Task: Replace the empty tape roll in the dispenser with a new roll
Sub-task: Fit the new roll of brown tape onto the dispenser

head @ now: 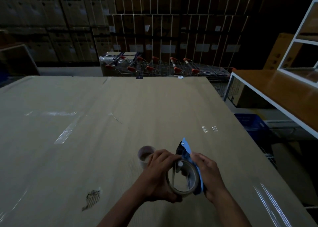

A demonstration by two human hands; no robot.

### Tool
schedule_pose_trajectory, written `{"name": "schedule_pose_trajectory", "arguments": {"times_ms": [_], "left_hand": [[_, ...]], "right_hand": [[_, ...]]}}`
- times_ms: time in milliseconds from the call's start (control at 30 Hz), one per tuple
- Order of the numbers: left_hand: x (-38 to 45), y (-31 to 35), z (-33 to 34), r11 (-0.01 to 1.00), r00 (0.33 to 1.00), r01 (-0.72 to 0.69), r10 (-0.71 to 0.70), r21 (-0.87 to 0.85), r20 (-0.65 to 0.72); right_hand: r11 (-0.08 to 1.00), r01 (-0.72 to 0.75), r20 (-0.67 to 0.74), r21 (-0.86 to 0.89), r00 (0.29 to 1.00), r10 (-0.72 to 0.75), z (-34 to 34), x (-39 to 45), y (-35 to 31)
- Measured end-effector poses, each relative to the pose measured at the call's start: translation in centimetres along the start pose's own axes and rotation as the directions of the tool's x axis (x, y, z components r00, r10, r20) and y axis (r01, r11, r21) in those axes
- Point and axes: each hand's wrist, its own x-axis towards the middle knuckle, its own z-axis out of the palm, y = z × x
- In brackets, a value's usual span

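Observation:
A blue tape dispenser (186,149) is held above the cardboard-covered table (86,123) near its front edge. My right hand (210,175) grips the dispenser from the right side. A tape roll (188,190) sits against the dispenser's hub, and my left hand (159,173) is closed around its left and lower rim. Whether the roll is fully seated on the hub I cannot tell. Another roll (145,155), pale and upright, stands on the table just left of my left hand, partly hidden by my fingers.
The cardboard has a torn patch (93,197) at front left and strips of clear tape (67,132). A wooden bench with white frame (275,90) stands to the right, a blue crate (253,123) below it. Shopping carts (163,66) and stacked boxes fill the back.

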Motion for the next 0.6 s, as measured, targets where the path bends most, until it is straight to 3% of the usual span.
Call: {"name": "schedule_pose_trajectory", "arguments": {"times_ms": [100, 167, 233, 300, 367, 533, 600], "left_hand": [[-0.9, 0.4, 0.6, 0.978, 0.994, 0.109, -0.113, -0.175, -0.01], [-1.7, 0.3, 1.3, 0.904, 0.964, 0.255, -0.266, -0.343, 0.015], [-2.2, 0.5, 1.9, 0.738, 0.901, 0.4, -0.426, -0.543, 0.085], [-2.3, 1.5, 2.4, 0.486, 0.833, 0.475, -0.518, -0.734, 0.196], [-2.0, 2.3, 3.1, 0.269, 0.811, 0.47, -0.507, -0.841, 0.291], [-1.6, 2.7, 3.8, 0.061, 0.868, 0.316, -0.421, -0.947, 0.262], [-1.4, 2.6, 3.7, 0.035, 0.905, 0.256, -0.361, -0.966, 0.227]], "right_hand": [[0.999, -0.008, -0.041, 0.033, 0.999, 0.009, -0.2, 0.0, 0.3], [0.998, -0.008, -0.078, 0.059, 0.997, 0.012, -0.5, 0.1, 0.3], [0.994, 0.006, -0.092, 0.106, 0.996, 0.004, -0.6, 0.2, 0.0], [0.986, 0.009, -0.096, 0.168, 0.995, 0.008, -0.7, 0.2, 0.1], [0.967, -0.004, -0.072, 0.253, 0.997, 0.023, -0.4, 0.1, 0.2], [0.858, -0.075, -0.033, 0.508, 0.994, 0.107, 0.1, 0.1, 0.7], [0.835, -0.058, -0.015, 0.547, 0.997, 0.079, 0.0, 0.5, 0.9]]}}
